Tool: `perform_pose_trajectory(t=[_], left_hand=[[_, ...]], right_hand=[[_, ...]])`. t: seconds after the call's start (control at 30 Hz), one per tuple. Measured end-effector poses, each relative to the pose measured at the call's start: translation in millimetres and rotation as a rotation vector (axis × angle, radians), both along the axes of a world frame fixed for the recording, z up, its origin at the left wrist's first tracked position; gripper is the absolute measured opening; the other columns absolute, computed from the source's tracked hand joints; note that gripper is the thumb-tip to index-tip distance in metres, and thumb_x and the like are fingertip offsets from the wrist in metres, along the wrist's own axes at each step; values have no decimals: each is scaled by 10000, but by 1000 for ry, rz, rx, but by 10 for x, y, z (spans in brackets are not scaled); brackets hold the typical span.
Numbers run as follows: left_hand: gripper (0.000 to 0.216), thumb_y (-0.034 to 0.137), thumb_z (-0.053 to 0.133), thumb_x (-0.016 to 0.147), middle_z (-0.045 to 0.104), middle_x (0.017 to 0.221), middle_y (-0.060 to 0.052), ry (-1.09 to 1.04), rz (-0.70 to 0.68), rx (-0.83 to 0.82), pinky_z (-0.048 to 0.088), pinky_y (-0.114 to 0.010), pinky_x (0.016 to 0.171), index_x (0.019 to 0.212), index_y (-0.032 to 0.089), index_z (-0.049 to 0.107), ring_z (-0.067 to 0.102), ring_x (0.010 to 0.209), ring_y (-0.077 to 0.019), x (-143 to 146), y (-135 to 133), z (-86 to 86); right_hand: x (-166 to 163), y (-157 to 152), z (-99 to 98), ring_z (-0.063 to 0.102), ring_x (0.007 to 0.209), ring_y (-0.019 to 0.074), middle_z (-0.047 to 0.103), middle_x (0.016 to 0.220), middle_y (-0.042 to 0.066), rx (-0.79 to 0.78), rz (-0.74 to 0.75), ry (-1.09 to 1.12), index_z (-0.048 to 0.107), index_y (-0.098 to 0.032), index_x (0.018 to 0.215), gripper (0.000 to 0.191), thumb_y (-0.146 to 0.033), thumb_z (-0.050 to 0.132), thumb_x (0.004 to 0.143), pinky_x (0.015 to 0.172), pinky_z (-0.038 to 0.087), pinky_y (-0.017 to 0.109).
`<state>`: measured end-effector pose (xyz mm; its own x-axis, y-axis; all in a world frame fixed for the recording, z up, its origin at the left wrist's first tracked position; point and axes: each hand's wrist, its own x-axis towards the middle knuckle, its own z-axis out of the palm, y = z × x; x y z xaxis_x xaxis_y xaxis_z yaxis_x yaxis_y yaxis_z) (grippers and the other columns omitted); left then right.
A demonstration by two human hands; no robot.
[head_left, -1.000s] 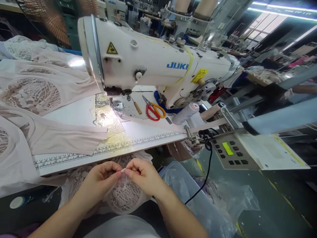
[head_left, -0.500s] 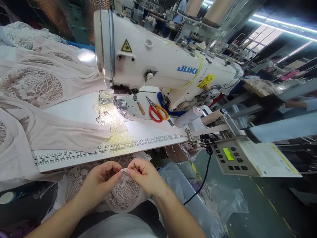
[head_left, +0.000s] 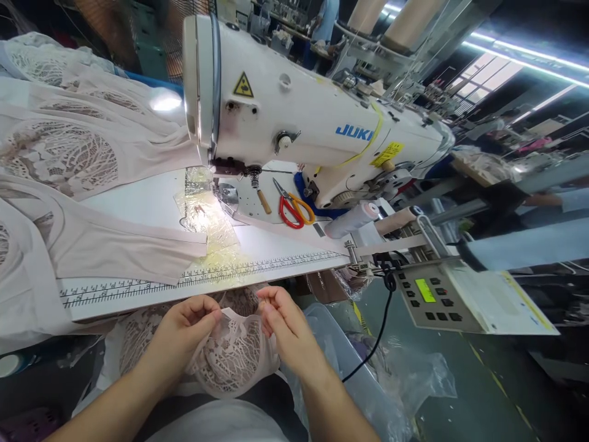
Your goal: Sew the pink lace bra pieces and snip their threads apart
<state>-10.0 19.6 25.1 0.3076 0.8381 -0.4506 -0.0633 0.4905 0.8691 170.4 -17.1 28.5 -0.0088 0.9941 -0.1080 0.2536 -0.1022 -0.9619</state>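
Observation:
A pale pink lace bra [head_left: 232, 359] lies over my lap below the table edge, its patterned cup facing up. The thumb and fingers of my left hand [head_left: 193, 322] pinch the upper edge of the bra on its left side. Just right of that edge, my right hand [head_left: 283, 328] is held with thumb and fingertips pressed together, a small gap from the cup's top. Whatever sits between those fingertips is too small to make out.
A white JUKI sewing machine [head_left: 294, 110] stands on the table, which has a printed ruler strip [head_left: 257, 268] along its front. Red-and-orange-handled scissors [head_left: 294, 207] lie there. More bras [head_left: 69, 159] pile up at left. A clear plastic bin [head_left: 340, 350] and a control box [head_left: 432, 294] are at right.
My right hand has let go of the bra's top edge and moved right, still pinched. My left hand has shifted slightly left and keeps hold of the bra.

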Motion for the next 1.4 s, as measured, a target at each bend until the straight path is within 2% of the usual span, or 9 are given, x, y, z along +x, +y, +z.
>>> perform_pose_trajectory(t=[0.1, 0.2, 0.3, 0.4, 0.6, 0.77, 0.97, 1.2, 1.4], left_hand=[[242, 350, 688, 695, 545, 500, 34, -59, -8, -19, 372, -199, 482, 594, 162, 574, 453, 473, -83, 5, 6, -12], [214, 330, 698, 682, 558, 508, 30, -44, -7, 21, 375, -205, 493, 605, 162, 590, 467, 489, -92, 6, 15, -3], [191, 313, 685, 685, 568, 520, 21, -9, -11, 76, 399, -222, 527, 604, 163, 598, 494, 522, -109, 3, 12, 21], [162, 280, 676, 678, 559, 542, 22, 1, -1, 134, 418, -224, 554, 588, 167, 604, 500, 551, -113, 2, -4, 44], [88, 245, 697, 617, 647, 770, -14, -20, 54, 128, 486, -227, 573, 598, 173, 651, 568, 625, -121, 26, -26, 64], [81, 249, 696, 632, 655, 722, -5, -31, 53, 131, 501, -215, 580, 606, 179, 664, 583, 615, -114, 29, -26, 47], [77, 231, 664, 685, 662, 707, -6, -24, 14, 247, 507, -208, 558, 626, 182, 672, 584, 575, -102, 18, -20, 14], [109, 173, 605, 759, 664, 684, -4, 46, -9, 506, 523, -186, 564, 664, 186, 659, 623, 624, -115, -10, -51, -69], [141, 91, 545, 822, 634, 755, -7, 364, -4, 1090, 522, -177, 582, 771, 191, 628, 624, 678, -108, -40, -70, -77]], right_hand=[[-15, -91, 127, 552, 647, 126, 593, 775, 9, 144, 81, -195, 558, -196, 946, 165, -200, 395, 922, 606, 451, 252], [-79, -123, 161, 606, 672, 130, 660, 798, 15, 272, 166, -246, 594, -195, 961, 197, -137, 415, 903, 649, 471, 253], [-137, -118, 111, 623, 671, 130, 662, 761, 12, 354, 145, -264, 610, -192, 952, 192, -122, 439, 899, 661, 483, 244], [-174, -109, 72, 591, 637, 123, 616, 808, 46, 410, 101, -335, 642, -179, 890, 192, -142, 453, 893, 588, 469, 230], [-204, -100, 99, 518, 598, 135, 529, 695, 26, 400, 114, -532, 687, -186, 835, 218, -187, 479, 897, 511, 374, 234], [-201, -99, 102, 505, 596, 130, 508, 679, 18, 389, 112, -544, 683, -188, 789, 242, -203, 470, 905, 519, 357, 237], [-208, -92, 91, 496, 590, 130, 515, 686, 18, 392, 119, -565, 688, -193, 816, 236, -211, 470, 907, 508, 344, 239], [-194, -93, 89, 512, 603, 135, 537, 702, 24, 387, 138, -587, 686, -192, 856, 232, -207, 460, 907, 514, 352, 239], [-229, -114, 126, 510, 604, 135, 535, 700, 24, 401, 140, -603, 667, -186, 837, 229, -201, 449, 907, 524, 350, 241]])
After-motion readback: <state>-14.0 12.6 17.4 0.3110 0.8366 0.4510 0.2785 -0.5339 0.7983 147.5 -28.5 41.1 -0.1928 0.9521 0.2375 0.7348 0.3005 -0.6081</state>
